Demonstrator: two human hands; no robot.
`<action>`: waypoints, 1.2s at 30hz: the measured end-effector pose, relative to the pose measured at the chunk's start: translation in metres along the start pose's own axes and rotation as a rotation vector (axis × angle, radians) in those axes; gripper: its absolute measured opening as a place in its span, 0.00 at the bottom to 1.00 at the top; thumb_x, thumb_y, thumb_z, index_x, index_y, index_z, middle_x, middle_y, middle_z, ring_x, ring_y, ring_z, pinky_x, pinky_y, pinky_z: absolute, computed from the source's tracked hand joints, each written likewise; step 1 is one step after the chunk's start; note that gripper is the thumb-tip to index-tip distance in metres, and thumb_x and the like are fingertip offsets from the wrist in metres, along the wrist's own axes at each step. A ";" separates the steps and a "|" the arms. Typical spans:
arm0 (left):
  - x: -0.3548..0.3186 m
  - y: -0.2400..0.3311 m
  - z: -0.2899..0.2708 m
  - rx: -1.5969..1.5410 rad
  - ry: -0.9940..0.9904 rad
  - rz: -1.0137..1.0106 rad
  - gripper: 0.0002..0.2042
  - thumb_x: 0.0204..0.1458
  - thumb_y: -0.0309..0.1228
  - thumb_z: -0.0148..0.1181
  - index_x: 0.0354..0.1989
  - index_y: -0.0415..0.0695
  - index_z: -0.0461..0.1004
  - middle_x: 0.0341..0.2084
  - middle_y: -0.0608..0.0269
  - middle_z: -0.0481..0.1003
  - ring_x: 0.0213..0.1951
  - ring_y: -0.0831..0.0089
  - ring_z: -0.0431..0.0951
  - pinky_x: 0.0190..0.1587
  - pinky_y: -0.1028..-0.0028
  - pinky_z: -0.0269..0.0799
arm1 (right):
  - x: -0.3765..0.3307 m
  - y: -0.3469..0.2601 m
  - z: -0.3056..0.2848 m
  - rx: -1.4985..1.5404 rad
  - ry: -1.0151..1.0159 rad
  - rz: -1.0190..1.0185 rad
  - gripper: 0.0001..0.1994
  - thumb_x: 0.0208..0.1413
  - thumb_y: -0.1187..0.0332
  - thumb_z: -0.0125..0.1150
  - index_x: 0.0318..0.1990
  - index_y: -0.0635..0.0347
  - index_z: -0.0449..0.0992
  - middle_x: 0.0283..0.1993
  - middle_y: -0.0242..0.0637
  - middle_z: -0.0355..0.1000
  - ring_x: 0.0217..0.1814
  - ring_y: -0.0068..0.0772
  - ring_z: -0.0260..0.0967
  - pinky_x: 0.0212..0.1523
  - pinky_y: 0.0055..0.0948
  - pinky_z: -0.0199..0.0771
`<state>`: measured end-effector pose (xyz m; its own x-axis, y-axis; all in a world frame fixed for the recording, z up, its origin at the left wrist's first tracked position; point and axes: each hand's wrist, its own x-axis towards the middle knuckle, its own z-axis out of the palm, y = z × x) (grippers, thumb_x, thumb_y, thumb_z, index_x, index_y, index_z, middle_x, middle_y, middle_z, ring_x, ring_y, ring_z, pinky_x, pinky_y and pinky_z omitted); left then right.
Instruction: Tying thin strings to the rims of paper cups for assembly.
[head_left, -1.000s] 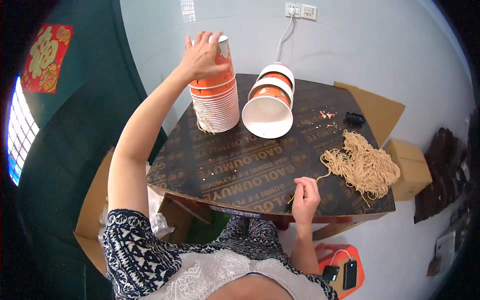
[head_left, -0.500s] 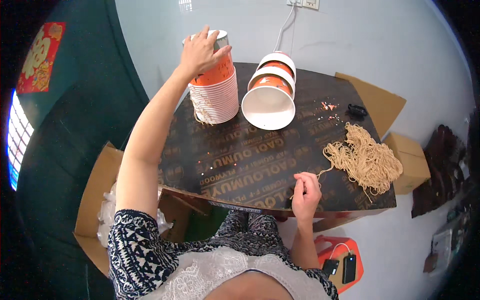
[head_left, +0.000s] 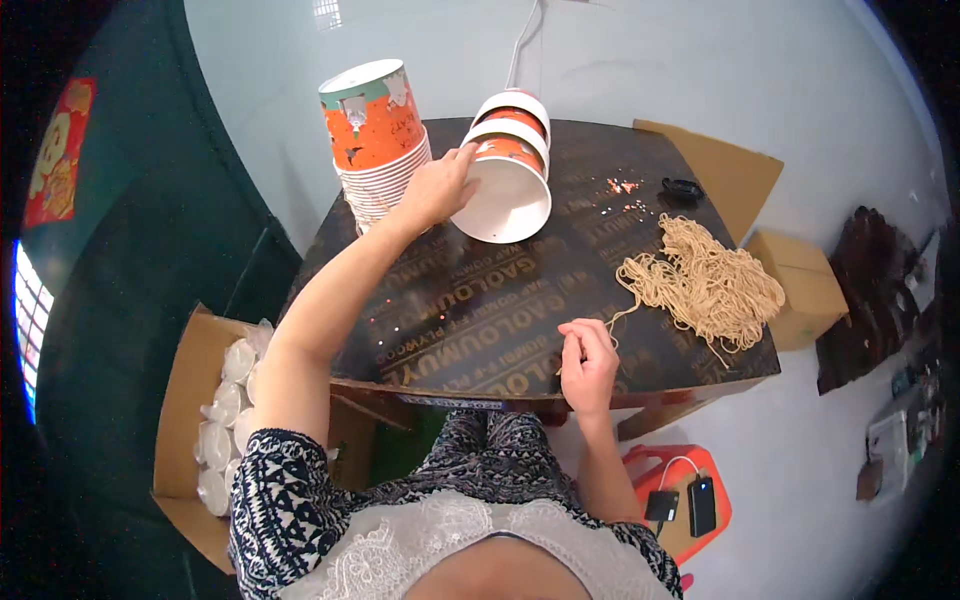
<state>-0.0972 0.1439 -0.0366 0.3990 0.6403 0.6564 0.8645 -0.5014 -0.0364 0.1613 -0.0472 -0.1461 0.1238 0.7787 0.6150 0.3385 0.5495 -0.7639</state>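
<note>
Paper buckets (head_left: 510, 200), a few lying on their sides in a row, mouths toward the person, on a dark plywood table (head_left: 470, 330) with gold print. Pale wall (head_left: 640, 70) behind them from where I'm standing, white cable (head_left: 522, 40) running up it, dark green curtain (head_left: 120, 220) well off to their left. Right of them: orange and white crumbs (head_left: 621, 187), a small black thing (head_left: 682, 188) I can't identify, and, closer to the person, a heap of tan yarn (head_left: 710, 290).

Left hand (head_left: 440, 190) is stretched out to the left edge of the nearest one, fingers bent at the rim. Clamped on it or just touching? Honestly can't tell. Right hand (head_left: 588, 355) sits nearer the person than the buckets, a bit right of them, fingers together, pinching a yarn strand (head_left: 625, 312) that runs to the heap.

Nearest bucket's open, white inside. Just left of them stands a tall stack (head_left: 365, 130), nested bottoms-up, orange on top, white rims below. Further left, off the table, an open carton (head_left: 180, 430) holds roundish clear plastic stuff (head_left: 222, 430).
</note>
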 end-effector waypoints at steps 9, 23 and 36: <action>-0.022 0.047 -0.035 -0.335 0.046 -0.329 0.09 0.46 0.24 0.51 0.31 0.31 0.74 0.26 0.34 0.74 0.35 0.40 0.77 0.39 0.52 0.71 | -0.007 0.018 -0.001 0.121 0.318 -0.046 0.04 0.58 0.81 0.51 0.36 0.67 0.74 0.37 0.43 0.72 0.36 0.35 0.70 0.39 0.28 0.71; -0.082 0.082 -0.076 -1.278 -0.226 -0.846 0.14 0.58 0.28 0.47 0.41 0.26 0.72 0.27 0.52 0.76 0.19 0.68 0.77 0.18 0.73 0.74 | 0.012 0.005 -0.055 -0.466 -0.101 -0.068 0.03 0.53 0.74 0.61 0.35 0.60 0.78 0.37 0.39 0.70 0.44 0.44 0.66 0.48 0.37 0.68; -0.169 0.120 -0.072 -1.205 0.117 -0.789 0.10 0.63 0.29 0.50 0.43 0.37 0.75 0.16 0.69 0.72 0.15 0.87 0.66 0.17 0.84 0.59 | 0.015 0.014 -0.042 -0.416 -0.491 -0.215 0.03 0.47 0.73 0.65 0.30 0.58 0.77 0.38 0.40 0.66 0.47 0.45 0.62 0.49 0.41 0.63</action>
<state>-0.0827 -0.0663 -0.0977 -0.1297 0.9558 0.2640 0.0412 -0.2608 0.9645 0.2073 -0.0411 -0.1393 -0.3914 0.7664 0.5093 0.6510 0.6218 -0.4354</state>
